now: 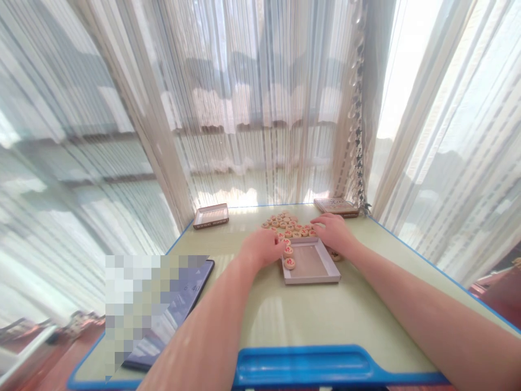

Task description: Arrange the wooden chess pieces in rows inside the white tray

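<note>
A shallow open white box (312, 277) lies on the table, with three round wooden Chinese chess pieces (289, 263) in a column along its left side. My left hand (264, 247) is at the box's upper left corner, its fingers curled closed against the Chinese chess piece at the column's top. Beyond the box spreads a pile of Chinese chess pieces (284, 223) with mostly red characters. My right hand (336, 232) hovers at the pile's right edge, fingers stretched towards the pieces and apart. Under its palm, right of the box, sits another piece (335, 255).
A second shallow box (211, 215) stands at the table's far left, and a flat printed box (336, 206) at the far right. A tablet (179, 309) lies at the left, partly pixelated. The table (309, 320) has a blue front tray (303, 365); curtains (260, 108) hang behind.
</note>
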Action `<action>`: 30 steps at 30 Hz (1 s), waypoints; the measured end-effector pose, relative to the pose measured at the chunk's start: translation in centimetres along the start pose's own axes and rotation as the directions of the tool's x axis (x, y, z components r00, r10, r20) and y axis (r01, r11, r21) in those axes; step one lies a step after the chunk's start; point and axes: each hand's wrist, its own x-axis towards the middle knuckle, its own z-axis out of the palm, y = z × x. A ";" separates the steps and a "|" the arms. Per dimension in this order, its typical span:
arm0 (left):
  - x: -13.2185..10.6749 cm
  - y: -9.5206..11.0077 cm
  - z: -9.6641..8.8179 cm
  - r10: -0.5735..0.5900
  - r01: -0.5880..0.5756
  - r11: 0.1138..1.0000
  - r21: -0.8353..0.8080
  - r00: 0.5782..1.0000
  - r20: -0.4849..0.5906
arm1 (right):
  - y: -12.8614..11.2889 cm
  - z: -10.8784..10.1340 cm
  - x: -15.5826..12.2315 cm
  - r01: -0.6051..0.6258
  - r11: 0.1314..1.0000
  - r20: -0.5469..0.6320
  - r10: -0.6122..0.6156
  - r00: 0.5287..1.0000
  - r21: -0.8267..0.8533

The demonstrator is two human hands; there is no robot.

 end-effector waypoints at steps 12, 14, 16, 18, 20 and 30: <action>0.7 -1.5 0.6 0.031 -0.042 0.994 -0.101 0.994 -0.105 | -0.1 0.6 0.1 -0.086 0.986 0.102 0.072 0.992 0.141; 0.7 -1.6 0.8 0.045 -0.054 0.990 -0.131 0.997 -0.067 | -0.5 0.3 -0.1 -0.011 0.994 0.087 0.002 0.996 0.106; 0.8 -1.7 0.9 0.058 -0.067 0.988 -0.141 0.996 -0.065 | -0.8 0.3 -0.3 0.084 0.993 0.085 -0.091 0.992 0.078; 0.8 -1.8 0.9 0.074 -0.083 0.987 -0.136 0.995 -0.074 | -0.9 0.3 -0.4 0.159 0.985 0.098 -0.164 0.982 0.060; 0.7 -1.8 0.9 0.086 -0.097 0.987 -0.130 0.993 -0.083 | -0.9 0.4 -0.4 0.191 0.981 0.103 -0.195 0.975 0.043; 0.4 -1.3 0.7 0.080 -0.091 0.988 -0.128 0.993 -0.087 | -0.5 -0.4 -0.2 0.021 0.998 0.120 -0.015 0.993 -0.055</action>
